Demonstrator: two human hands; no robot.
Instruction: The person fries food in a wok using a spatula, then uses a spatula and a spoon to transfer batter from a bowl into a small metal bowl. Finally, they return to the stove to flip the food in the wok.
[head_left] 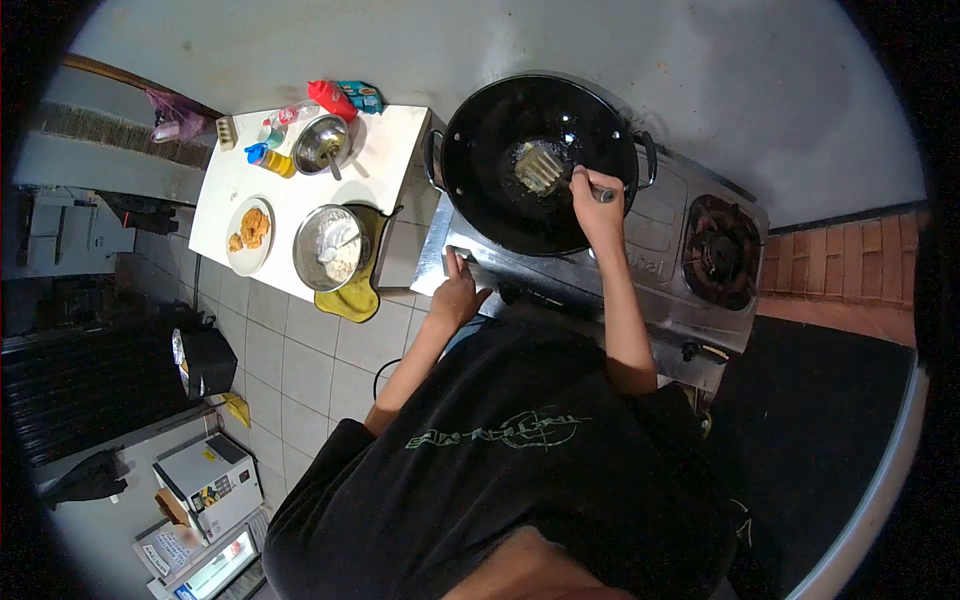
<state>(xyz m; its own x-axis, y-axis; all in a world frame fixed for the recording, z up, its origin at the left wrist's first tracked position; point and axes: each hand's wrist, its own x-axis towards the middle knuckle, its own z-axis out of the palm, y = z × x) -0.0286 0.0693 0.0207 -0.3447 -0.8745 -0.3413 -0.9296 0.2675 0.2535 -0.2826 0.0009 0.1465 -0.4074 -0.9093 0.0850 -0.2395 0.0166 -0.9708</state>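
My right hand is closed round the handle of a slotted spatula. The spatula's head lies in the black wok, over a piece of food in bubbling oil. That wok sits on the left burner of the steel gas stove. My left hand rests at the stove's left front corner, fingers stretched out on the metal edge, holding nothing.
Left of the stove, a white table bears a plate of fried food, a bowl of white batter, a smaller steel bowl, a yellow cloth and a red bottle. The right burner is uncovered.
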